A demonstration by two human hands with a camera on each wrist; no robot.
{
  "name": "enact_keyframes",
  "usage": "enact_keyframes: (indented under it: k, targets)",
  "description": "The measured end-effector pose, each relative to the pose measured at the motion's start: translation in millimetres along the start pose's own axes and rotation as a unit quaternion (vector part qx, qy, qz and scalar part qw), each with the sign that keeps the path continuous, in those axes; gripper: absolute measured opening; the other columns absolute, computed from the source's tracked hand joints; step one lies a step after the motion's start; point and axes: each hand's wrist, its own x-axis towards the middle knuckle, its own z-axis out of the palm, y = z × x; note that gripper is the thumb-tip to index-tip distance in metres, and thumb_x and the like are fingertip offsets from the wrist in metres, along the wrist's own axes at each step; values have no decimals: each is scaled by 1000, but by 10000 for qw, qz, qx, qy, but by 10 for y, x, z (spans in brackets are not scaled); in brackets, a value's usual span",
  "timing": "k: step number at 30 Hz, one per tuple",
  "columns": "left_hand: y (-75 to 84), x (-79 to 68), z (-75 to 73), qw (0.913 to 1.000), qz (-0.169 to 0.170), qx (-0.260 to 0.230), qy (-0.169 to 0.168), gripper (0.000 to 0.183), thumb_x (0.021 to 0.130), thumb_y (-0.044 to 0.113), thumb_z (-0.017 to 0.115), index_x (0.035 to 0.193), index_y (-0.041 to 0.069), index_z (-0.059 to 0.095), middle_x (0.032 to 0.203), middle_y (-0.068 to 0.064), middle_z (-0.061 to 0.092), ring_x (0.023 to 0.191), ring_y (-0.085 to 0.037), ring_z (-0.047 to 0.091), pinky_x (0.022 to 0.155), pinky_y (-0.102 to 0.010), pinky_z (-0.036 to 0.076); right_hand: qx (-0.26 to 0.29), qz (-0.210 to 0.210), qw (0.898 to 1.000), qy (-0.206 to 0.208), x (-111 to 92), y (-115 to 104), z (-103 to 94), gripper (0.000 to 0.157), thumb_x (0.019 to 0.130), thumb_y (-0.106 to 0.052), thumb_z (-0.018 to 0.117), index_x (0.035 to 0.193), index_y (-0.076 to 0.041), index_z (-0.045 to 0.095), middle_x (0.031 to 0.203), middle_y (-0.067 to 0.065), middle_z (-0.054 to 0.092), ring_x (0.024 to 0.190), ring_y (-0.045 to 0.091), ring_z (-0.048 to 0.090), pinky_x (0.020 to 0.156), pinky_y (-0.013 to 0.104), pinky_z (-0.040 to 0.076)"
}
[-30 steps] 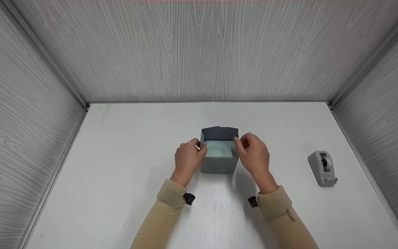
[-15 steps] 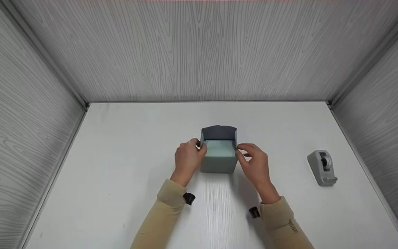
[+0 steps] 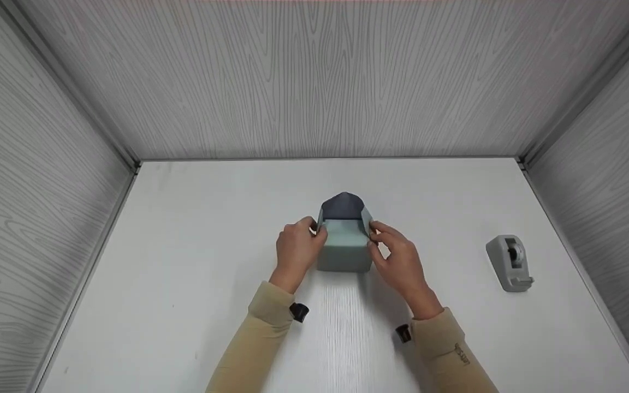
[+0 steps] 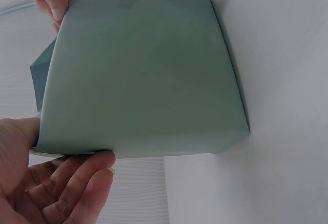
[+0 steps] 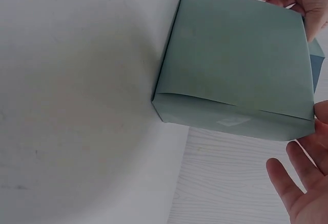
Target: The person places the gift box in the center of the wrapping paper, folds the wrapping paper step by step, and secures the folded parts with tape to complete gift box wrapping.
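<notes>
A box-shaped package in green paper (image 3: 344,259) stands upright on the white table, its near side smooth. At its upper far edge a paper flap (image 3: 343,207) stands up with its dark inner side showing, now peaked in the middle. My left hand (image 3: 299,245) holds the package's upper left edge, thumb on the near side and fingers along the left side. On the upper right, my right hand (image 3: 402,259) pinches the paper's side edge between thumb and fingers. In the right wrist view, a small shiny patch like tape (image 5: 233,121) lies on the package's side.
A grey tape dispenser (image 3: 511,263) stands on the right part of the white table (image 3: 183,245). Wood-grain panels (image 3: 314,82) enclose the table at the back and both sides.
My right hand has shifted its hold and brought the right paper edge inward. The far flap has gone from broad to peaked. My left hand has stayed in place.
</notes>
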Motion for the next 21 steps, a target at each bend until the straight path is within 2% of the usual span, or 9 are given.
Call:
enact_keyframes:
  k: [3, 8, 11, 15, 17, 21]
  targets:
    - [-2, 3, 2, 10000, 49, 8, 46, 18, 89, 24, 65, 81, 8, 70, 65, -1, 65, 52, -13, 54, 50, -31, 44, -117, -177, 9996, -174, 18, 15, -2, 10, 93, -5, 64, 101, -4, 70, 128, 7, 63, 120, 21, 57, 96, 37, 48]
    - [-5, 7, 1, 10000, 69, 8, 55, 18, 89, 23, 65, 80, 8, 70, 65, -2, 65, 52, -13, 55, 50, -32, 44, -325, -305, 9980, -454, 54, 22, -9, 31, 94, -4, 60, 124, -5, 64, 125, 8, 62, 122, 21, 53, 95, 41, 48]
    - [-6, 8, 0, 10000, 73, -6, 31, 18, 89, 23, 65, 79, 9, 70, 64, -1, 65, 51, -12, 54, 49, -31, 44, -382, -239, 9971, -621, 72, 24, -12, 37, 94, -5, 59, 131, -6, 61, 116, 7, 65, 122, 20, 51, 92, 41, 49]
    - [-11, 2, 2, 9999, 121, -63, 7, 19, 90, 22, 64, 79, 9, 69, 63, -1, 64, 49, -11, 54, 48, -30, 43, -482, -284, 9951, -817, 94, 28, -7, 37, 94, -3, 56, 131, -5, 59, 100, 3, 67, 123, 20, 48, 87, 40, 49]
    - [-13, -3, 3, 9998, 152, -84, 24, 18, 91, 21, 64, 79, 8, 69, 63, -1, 64, 49, -11, 53, 47, -30, 42, -543, -365, 9942, -858, 103, 32, 1, 32, 95, -3, 55, 126, -6, 60, 104, 3, 67, 124, 21, 47, 87, 40, 49]
    - [-19, -6, 8, 9997, 195, -86, 96, 18, 90, 21, 65, 78, 8, 69, 63, -2, 65, 49, -11, 53, 47, -30, 42, -720, -600, 9917, -884, 103, 44, 23, 24, 96, -7, 55, 119, -8, 64, 126, 6, 62, 124, 25, 46, 96, 41, 44]
